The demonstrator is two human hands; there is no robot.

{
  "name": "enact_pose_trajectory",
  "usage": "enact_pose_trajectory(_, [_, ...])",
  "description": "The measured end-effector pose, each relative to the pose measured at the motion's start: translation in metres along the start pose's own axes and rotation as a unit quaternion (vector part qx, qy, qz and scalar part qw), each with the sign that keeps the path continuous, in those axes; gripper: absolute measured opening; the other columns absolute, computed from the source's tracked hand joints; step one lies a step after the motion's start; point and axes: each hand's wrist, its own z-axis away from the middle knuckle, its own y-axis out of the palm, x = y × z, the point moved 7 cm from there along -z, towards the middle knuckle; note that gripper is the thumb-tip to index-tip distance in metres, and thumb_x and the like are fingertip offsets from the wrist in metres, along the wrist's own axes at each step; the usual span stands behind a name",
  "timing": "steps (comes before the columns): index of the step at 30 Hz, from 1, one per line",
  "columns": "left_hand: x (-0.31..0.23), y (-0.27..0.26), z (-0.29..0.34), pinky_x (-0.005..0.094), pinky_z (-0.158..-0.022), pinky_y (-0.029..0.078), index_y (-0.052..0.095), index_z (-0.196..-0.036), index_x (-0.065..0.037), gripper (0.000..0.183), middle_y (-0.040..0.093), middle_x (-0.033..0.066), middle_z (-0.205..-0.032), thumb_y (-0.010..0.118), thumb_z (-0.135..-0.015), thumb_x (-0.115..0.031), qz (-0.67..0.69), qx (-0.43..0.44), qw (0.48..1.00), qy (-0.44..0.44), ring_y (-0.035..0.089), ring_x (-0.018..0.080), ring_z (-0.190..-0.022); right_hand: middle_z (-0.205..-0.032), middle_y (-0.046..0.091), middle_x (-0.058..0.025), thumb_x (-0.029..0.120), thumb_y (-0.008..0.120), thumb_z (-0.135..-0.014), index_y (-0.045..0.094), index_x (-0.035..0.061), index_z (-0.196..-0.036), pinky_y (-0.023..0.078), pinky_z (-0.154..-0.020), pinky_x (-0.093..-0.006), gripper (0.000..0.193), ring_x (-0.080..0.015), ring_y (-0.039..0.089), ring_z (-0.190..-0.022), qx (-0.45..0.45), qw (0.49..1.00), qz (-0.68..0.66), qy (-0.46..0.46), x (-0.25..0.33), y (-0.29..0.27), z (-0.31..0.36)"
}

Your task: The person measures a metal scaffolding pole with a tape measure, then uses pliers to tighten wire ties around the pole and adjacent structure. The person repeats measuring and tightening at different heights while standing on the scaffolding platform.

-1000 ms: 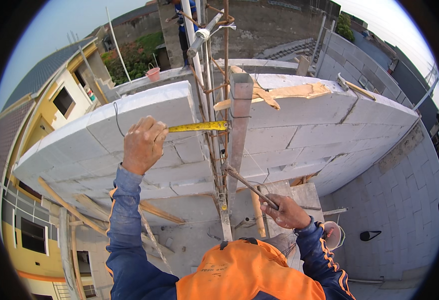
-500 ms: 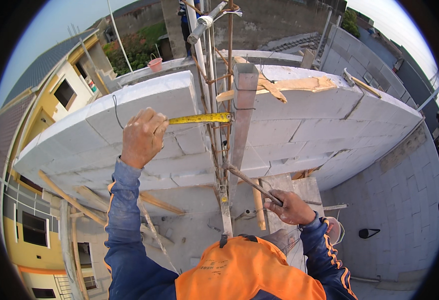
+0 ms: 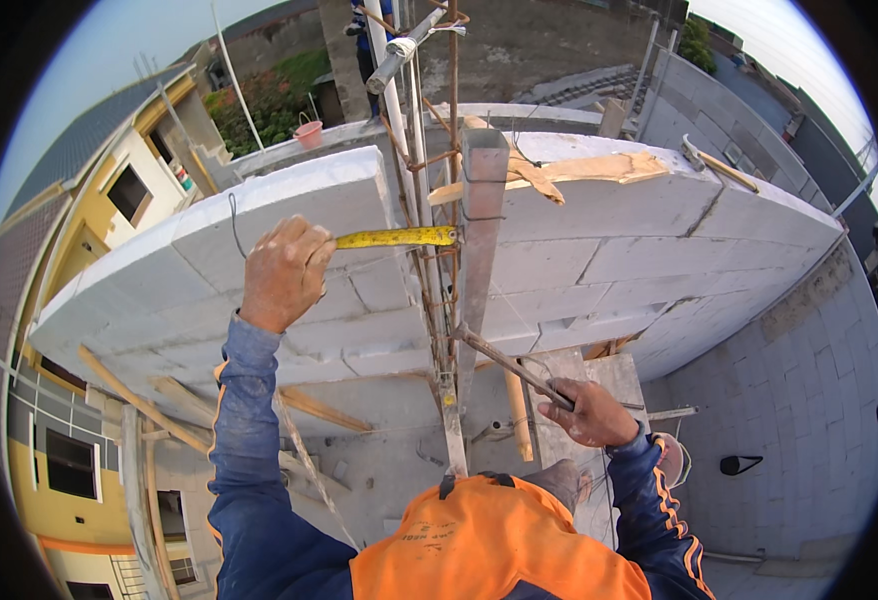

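Note:
My left hand is closed round one end of a yellow tape measure. Its blade stretches level to the right, across the gap between two block walls. The blade's far tip meets the upright grey metal post, just past the rusty rebar. Lower down, my right hand grips a dark, rod-like tool. That tool slants up to the left, and its small thick end lies by the post and rebar. The exact kind of tool cannot be made out.
Pale block walls spread to both sides. Rough wood pieces and a hammer lie on the right wall's top. A wire hangs over the left wall. Wooden props lean below. Behind stand a pink bucket and another person.
The view has shifted slightly. Both hands keep their grips, and the tape's tip still rests at the post. The right hand with its tool sits a touch farther right in the picture.

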Motion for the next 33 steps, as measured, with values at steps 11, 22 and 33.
enact_pose_trajectory(11, [0.0005,-0.0004,-0.001,0.0436,-0.074,0.051,0.07,-0.092,-0.005,0.015,0.061,0.0101,-0.086,0.064,-0.094,-0.019,0.003,0.006,1.0,0.001,0.063,0.0312,-0.085,-0.072,0.059,-0.0205,0.034,0.069,-0.096,0.063,0.001,-0.096,0.045,-0.062,-0.0466,0.034,-0.0404,0.058,-0.065,0.004,1.0,-0.002,0.004,-0.0059,0.001,0.0018])
enact_pose_trajectory(22, [0.003,0.0012,0.0006,0.043,-0.076,0.051,0.071,-0.094,-0.007,0.014,0.061,0.0084,-0.087,0.065,-0.093,-0.02,0.004,0.005,1.0,-0.012,0.063,0.0294,-0.087,-0.073,0.06,-0.0209,0.032,0.07,-0.095,0.064,0.0003,-0.098,0.046,-0.062,-0.0465,0.033,-0.0408,0.059,-0.066,0.003,1.0,0.005,0.005,-0.007,0.0032,0.0011])
enact_pose_trajectory(33, [-0.0042,-0.0035,0.0064,0.0426,-0.074,0.051,0.07,-0.092,-0.007,0.012,0.061,0.0091,-0.086,0.065,-0.093,-0.017,0.022,-0.012,1.0,-0.009,0.064,0.0308,-0.083,-0.071,0.059,-0.0218,0.03,0.072,-0.094,0.062,0.0001,-0.094,0.045,-0.062,-0.0471,0.032,-0.0425,0.056,-0.065,0.013,1.0,0.014,0.009,-0.0104,0.0058,0.0004])
